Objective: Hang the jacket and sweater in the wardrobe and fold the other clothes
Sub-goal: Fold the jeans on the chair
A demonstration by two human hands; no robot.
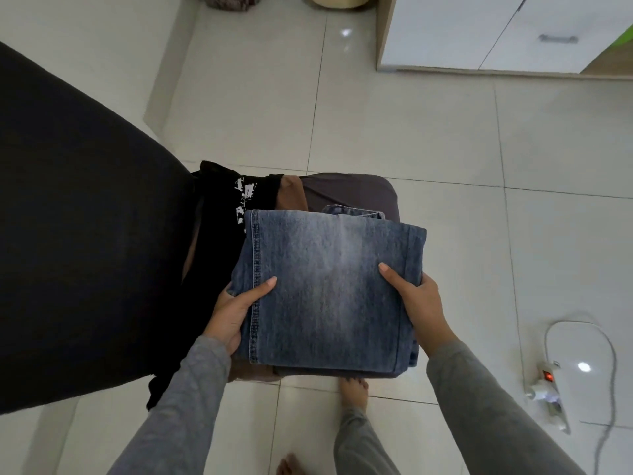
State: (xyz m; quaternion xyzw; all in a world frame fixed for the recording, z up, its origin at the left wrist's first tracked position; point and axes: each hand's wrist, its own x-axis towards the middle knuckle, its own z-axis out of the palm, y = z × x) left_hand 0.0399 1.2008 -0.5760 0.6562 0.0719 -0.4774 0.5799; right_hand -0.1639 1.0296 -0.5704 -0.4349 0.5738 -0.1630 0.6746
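Jeans (329, 286), folded square, are right over the stool (359, 190). Left hand (236, 313) and right hand (418, 303) each hold a side, thumbs on top, fingers tucked under. Black shirt (219, 200) lies on the stool too. Keep both sides level so no fold slips open.

Here's the padded grey-brown stool (352, 190), standing on the pale glossy tiled floor (445, 149). A black garment (219, 200) with white print spills over its left edge, and a brown garment (291, 197) lies just beside it. Folded blue jeans (325, 286) cover the near right part, though whether they rest on the stool is unclear. Out on the floor's right side lies a white power strip (548, 385), red switch glowing, its cable (572, 322) looping beside it.
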